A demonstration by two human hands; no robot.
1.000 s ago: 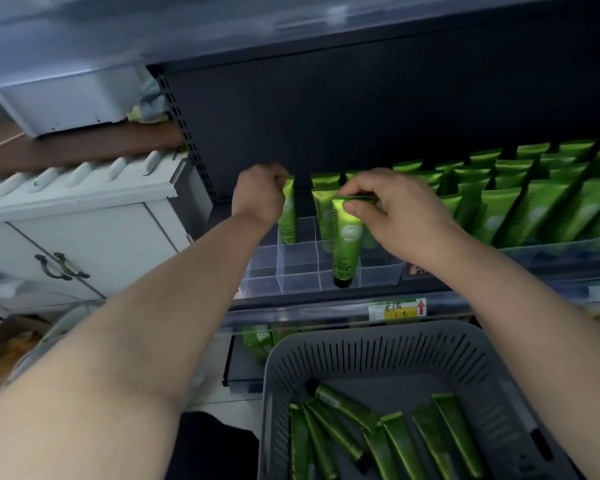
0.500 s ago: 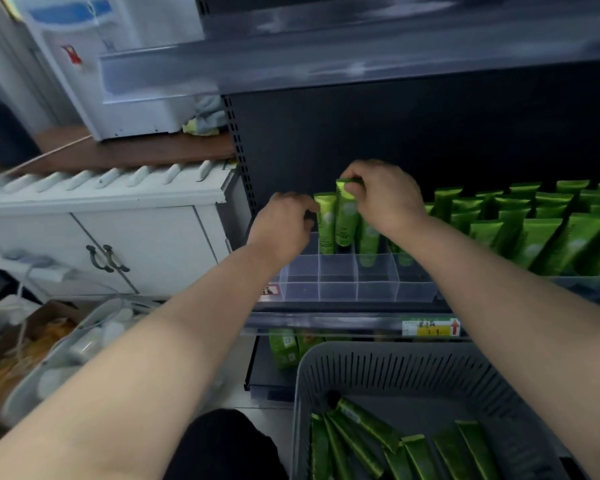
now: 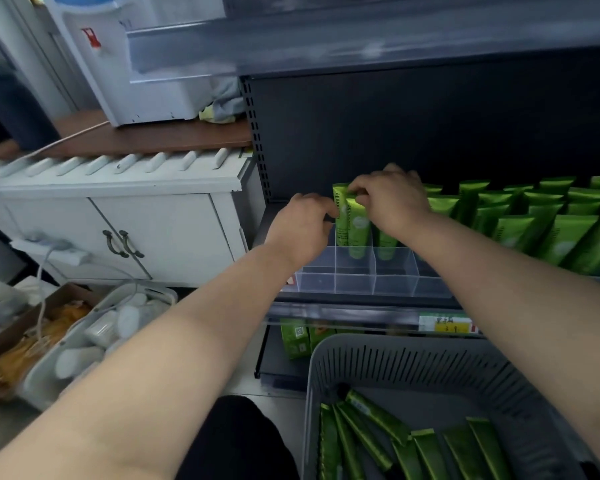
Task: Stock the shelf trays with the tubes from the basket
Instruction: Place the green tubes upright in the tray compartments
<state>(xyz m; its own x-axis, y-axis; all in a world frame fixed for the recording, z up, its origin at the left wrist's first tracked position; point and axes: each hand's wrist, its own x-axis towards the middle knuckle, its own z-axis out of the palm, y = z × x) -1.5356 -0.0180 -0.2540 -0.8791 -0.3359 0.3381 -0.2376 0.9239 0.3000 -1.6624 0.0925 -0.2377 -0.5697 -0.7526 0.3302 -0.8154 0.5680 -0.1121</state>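
Hands at the shelf's left end: right hand (image 3: 394, 199) pinches a green tube (image 3: 358, 230) by its top, left hand (image 3: 303, 225) curled, steadying its neighbour. Best lowered straight into the clear tray (image 3: 355, 284) compartment. More tubes lie in the basket (image 3: 395, 362) below.

tubes (image 3: 357, 226) in tray (image 3: 355, 284) on shelf | basket (image 3: 395, 362) below-front | cabinet (image 3: 160, 233) left of shelf
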